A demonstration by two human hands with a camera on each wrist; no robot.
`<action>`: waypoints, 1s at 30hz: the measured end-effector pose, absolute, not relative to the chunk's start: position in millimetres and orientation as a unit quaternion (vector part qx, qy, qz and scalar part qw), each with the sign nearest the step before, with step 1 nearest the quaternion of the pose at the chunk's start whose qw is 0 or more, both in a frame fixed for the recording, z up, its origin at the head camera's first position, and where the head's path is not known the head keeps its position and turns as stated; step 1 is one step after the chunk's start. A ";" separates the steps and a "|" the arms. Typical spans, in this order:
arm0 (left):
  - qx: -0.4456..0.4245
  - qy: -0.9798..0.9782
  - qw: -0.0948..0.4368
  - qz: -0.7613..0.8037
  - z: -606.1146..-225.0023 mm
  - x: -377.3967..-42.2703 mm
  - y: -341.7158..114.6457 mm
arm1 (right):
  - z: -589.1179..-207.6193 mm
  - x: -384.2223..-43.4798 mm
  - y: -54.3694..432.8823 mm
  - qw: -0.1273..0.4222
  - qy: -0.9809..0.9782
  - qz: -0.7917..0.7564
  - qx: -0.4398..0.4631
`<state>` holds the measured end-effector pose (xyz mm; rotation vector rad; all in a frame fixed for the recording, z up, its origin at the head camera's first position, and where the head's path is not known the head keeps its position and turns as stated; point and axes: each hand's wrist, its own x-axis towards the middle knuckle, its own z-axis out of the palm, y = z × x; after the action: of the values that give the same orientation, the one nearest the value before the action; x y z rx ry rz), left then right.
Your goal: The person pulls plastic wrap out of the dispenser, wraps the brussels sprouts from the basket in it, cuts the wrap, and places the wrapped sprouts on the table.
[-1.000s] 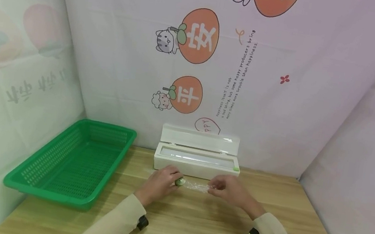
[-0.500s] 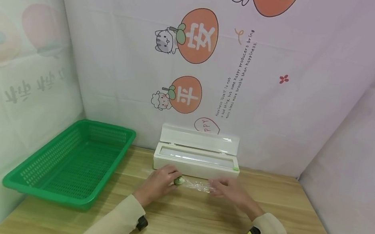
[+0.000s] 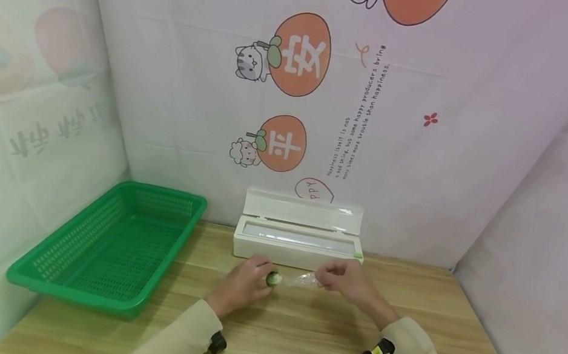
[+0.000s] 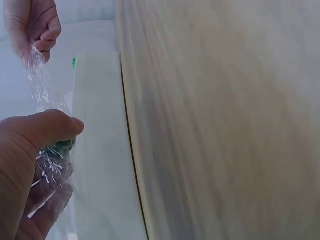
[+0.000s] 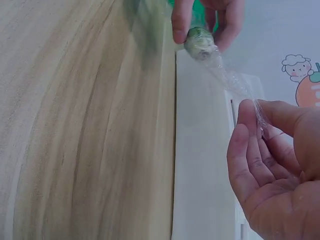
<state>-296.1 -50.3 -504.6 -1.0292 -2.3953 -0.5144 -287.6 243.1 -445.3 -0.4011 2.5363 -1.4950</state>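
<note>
My left hand (image 3: 241,286) grips a green cucumber (image 3: 273,279) wrapped in clear plastic film, its pale end poking out toward the right. From that end a loose tail of cling film (image 3: 304,280) stretches across to my right hand (image 3: 350,280). The right thumb and fingertips pinch the tail, which looks gathered and twisted in the right wrist view. Most of the cucumber (image 5: 200,44) is hidden behind the left fingers. In the left wrist view, crinkled film (image 4: 50,167) covers the part under the left thumb. Both hands are just in front of the white film dispenser (image 3: 299,257).
The dispenser's clear lid (image 3: 303,211) stands raised against the printed backdrop (image 3: 400,176). A green perforated basket (image 3: 159,271) sits at the left of the wooden table (image 3: 291,349). Cloth walls border the left and right sides.
My right hand has risen slightly, and its fingers have regripped the film tail, which now looks narrower. My left hand has shifted slightly toward me with the cucumber.
</note>
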 end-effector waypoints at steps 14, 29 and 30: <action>-0.361 -0.905 0.071 -0.215 -514.2 -298.7 -30.1 | -454.1 -281.5 244.7 0.066 0.882 -0.443 -0.147; -0.352 -0.906 -0.062 -0.226 -499.6 -307.5 -24.6 | -461.2 -277.3 249.7 0.085 0.881 -0.443 -0.138; -0.350 -0.906 -0.060 -0.230 -497.5 -307.2 -24.5 | -459.4 -277.4 250.9 0.086 0.881 -0.444 -0.141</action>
<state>-307.2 -24.5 -497.5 -1.1450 -2.9614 -0.7509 -277.4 250.9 -459.4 -0.4198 2.6242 -1.3229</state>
